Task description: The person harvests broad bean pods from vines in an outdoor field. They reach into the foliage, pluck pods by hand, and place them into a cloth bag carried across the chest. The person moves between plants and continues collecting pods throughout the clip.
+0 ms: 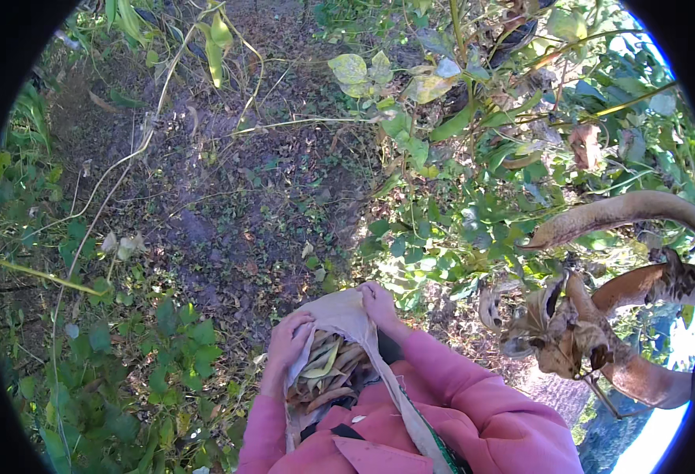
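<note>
A pale cloth bag [338, 310] hangs against the front of my pink top, its mouth held wide. Inside lies a heap of bean pods [333, 370], mostly dry and tan, with a yellow-green one on top. My left hand [287, 341] grips the bag's left rim, fingers curled over the cloth. At the far right corner of the rim, my right hand [378, 305] is closed on the cloth. Neither palm shows, so anything else inside the hands is hidden.
Large dry brown pods [620, 215] and crumpled dead leaves [561, 344] hang close at the right. Green vines [442, 126] fill the upper right, with green pods [216, 49] at the top. Thin stems cross above the leaf-strewn ground [229, 213]. Leafy plants [165, 347] stand at left.
</note>
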### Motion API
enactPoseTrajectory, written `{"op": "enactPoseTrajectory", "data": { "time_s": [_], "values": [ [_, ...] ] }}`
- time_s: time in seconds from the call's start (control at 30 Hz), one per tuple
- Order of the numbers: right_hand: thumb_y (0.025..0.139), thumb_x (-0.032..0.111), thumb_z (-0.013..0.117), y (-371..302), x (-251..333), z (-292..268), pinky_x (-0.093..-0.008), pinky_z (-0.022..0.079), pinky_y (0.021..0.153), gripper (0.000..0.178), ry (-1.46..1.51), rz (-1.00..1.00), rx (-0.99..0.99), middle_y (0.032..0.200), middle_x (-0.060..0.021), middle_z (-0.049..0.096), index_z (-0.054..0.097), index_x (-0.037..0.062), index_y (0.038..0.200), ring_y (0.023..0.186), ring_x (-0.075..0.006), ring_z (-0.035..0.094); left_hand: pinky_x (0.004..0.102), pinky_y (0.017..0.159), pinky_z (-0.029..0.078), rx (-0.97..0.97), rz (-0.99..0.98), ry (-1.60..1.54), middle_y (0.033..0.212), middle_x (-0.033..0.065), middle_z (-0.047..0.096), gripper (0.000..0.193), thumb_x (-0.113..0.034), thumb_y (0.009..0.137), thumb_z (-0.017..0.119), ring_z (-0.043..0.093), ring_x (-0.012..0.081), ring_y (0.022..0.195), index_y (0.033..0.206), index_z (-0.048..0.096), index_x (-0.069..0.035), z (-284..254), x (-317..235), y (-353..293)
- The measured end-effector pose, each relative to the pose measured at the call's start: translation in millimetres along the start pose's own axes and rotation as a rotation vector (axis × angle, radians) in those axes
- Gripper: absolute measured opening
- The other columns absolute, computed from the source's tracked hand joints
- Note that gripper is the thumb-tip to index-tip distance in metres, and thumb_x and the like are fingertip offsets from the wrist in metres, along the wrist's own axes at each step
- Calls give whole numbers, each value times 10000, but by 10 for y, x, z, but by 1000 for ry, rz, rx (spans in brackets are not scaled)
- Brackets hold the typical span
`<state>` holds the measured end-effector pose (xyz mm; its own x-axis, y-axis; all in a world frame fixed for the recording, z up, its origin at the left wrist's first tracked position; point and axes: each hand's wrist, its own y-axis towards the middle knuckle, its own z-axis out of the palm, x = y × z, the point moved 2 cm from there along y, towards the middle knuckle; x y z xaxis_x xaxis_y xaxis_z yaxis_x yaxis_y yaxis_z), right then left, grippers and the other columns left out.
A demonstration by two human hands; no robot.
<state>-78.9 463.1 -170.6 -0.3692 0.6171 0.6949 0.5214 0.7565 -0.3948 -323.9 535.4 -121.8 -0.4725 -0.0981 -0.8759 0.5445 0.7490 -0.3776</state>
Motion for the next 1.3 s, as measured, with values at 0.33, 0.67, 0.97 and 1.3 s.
{"op": "enactPoseTrajectory", "data": {
  "time_s": [0.33, 0.67, 0.97, 1.3],
  "values": [
    [931, 178, 501, 180, -669, -279, -329, 498, 779, 301, 291, 385, 107, 1017, -124, 657, 599, 38, 1179, 842, -242, 632, 398, 668, 462, -172, 246, -16, 783, 156, 597, 113, -102, 809, 642, 589, 332, 742, 830, 600, 0, 20, -389, 764],
    [970, 197, 430, 1616, -1477, 835, -290, 474, 852, 342, 522, 267, 116, 1020, -94, 648, 600, 16, 1205, 934, -151, 602, 241, 652, 453, -297, 57, -405, 766, 12, 640, 71, -44, 845, 596, 550, 75, 714, 864, 648, 0, 178, 826, 2033],
    [937, 218, 524, 3411, -2757, 1549, -245, 310, 377, 321, 849, 543, -381, 689, -37, 502, 483, 110, 1237, 478, -97, 422, 266, 648, 453, -21, 148, -93, 741, 24, 626, 94, -92, 832, 631, 526, 81, 689, 839, 641, 1, 758, 2296, 3444],
    [934, 244, 592, 3510, -3096, 1157, -298, 444, 598, 231, -16, -247, -709, 797, -53, 647, 692, 37, 952, 673, -127, 561, 326, 678, 492, 433, 243, 523, 762, 112, 665, 170, -189, 809, 643, 640, 192, 717, 850, 674, -26, 1347, 3196, 4317]
  ]
}}
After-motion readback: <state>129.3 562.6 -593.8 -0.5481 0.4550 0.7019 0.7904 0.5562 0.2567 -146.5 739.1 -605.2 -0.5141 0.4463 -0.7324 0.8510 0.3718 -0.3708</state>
